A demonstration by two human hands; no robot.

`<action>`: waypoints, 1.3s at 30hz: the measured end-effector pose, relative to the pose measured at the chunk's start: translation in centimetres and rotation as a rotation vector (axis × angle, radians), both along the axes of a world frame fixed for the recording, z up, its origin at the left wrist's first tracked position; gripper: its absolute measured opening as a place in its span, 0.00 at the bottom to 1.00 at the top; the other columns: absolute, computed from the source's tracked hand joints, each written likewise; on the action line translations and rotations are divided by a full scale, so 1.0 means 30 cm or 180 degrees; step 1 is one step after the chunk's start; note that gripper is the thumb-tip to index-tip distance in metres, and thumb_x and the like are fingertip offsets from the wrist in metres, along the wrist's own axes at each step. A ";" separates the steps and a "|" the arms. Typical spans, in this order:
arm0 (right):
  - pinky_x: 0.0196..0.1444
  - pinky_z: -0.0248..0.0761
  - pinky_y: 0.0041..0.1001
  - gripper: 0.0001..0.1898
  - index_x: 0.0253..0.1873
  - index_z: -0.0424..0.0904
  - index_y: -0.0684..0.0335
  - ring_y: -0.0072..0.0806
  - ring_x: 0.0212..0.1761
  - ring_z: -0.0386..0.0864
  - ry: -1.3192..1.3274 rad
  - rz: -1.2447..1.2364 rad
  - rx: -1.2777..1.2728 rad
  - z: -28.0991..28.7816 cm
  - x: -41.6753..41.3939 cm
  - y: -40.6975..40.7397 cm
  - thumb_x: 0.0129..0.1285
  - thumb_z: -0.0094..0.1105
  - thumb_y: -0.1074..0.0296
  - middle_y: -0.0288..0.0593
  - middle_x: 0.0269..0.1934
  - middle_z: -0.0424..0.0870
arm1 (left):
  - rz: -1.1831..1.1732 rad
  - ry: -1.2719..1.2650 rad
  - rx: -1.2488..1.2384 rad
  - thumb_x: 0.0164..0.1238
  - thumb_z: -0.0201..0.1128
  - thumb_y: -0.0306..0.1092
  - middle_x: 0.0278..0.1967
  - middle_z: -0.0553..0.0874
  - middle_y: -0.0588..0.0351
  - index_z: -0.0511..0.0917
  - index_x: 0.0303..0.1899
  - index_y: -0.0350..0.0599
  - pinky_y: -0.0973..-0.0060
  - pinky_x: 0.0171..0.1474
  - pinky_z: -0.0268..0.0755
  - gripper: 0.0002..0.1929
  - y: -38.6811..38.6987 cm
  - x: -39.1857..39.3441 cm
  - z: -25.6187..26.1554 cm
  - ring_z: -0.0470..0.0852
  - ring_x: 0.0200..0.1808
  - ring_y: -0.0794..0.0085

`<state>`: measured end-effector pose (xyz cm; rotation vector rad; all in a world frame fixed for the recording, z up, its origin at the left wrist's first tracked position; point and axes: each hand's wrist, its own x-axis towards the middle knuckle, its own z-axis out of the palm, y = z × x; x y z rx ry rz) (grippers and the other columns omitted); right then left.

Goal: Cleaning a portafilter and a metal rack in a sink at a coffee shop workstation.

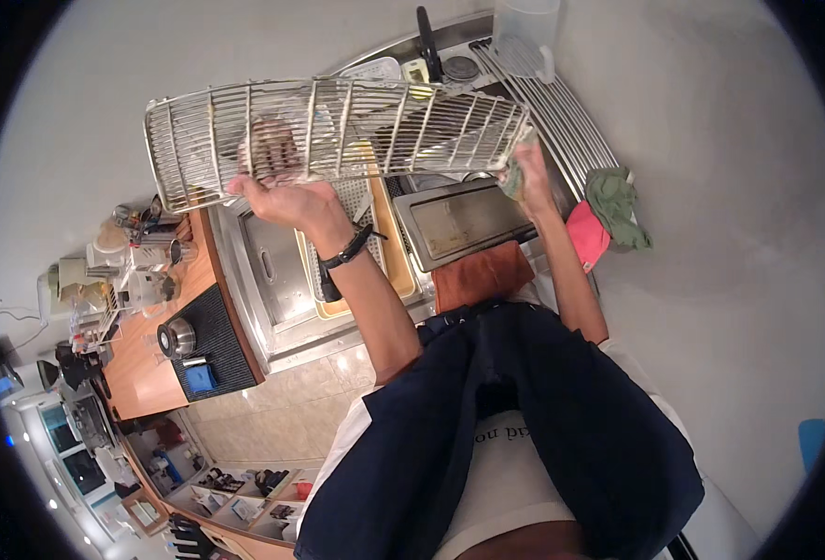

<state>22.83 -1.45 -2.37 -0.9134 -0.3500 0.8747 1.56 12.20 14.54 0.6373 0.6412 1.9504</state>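
Observation:
A long metal wire rack (328, 133) is held up above the sink, with soapy-looking residue on its wires. My left hand (283, 168) grips its lower edge near the left end, the fingers seen through the wires. At the right end, my right hand (528, 171) presses a green cloth or scrubbing pad (512, 180) against the rack's corner. Beneath the rack lie a perforated tray (353, 203) in a yellow tray (400, 269) and a soiled metal pan (461, 222), with further items partly hidden behind the wires.
A steel sink (265, 262) lies at left. An orange cloth (484, 275) hangs at the front edge. At right are a slatted drying rack (566, 115) with a clear plastic jug (526, 38), a green cloth (615, 203) and a pink cloth (586, 234). A wooden counter (150, 378) stands far left.

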 end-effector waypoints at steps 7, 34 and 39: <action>0.41 0.72 0.25 0.12 0.47 0.74 0.66 0.22 0.39 0.77 -0.0715 -0.0073 -0.0357 -0.077 -0.008 0.022 0.63 0.59 0.66 0.37 0.38 0.80 | -0.0226 0.0192 0.0082 0.75 0.34 0.52 0.53 0.75 0.42 0.67 0.56 0.28 0.61 0.59 0.69 0.30 -0.001 0.031 0.025 0.75 0.54 0.55; 0.57 0.69 0.32 0.40 0.63 0.60 0.69 0.34 0.53 0.75 -0.0297 0.2979 0.0032 -0.096 -0.163 0.177 0.55 0.65 0.46 0.46 0.53 0.75 | -0.2876 0.0209 0.1160 0.66 0.55 0.57 0.22 0.73 0.63 0.71 0.35 0.40 0.88 0.26 0.60 0.23 0.049 0.207 -0.151 0.70 0.22 0.84; 0.60 0.61 0.28 0.43 0.63 0.61 0.63 0.25 0.55 0.70 -0.0241 0.2410 0.0279 -0.082 -0.176 0.191 0.47 0.72 0.46 0.38 0.53 0.73 | -0.2543 0.2719 0.1652 0.70 0.43 0.60 0.38 0.79 0.51 0.70 0.53 0.37 0.68 0.50 0.71 0.31 0.056 0.166 -0.008 0.79 0.42 0.67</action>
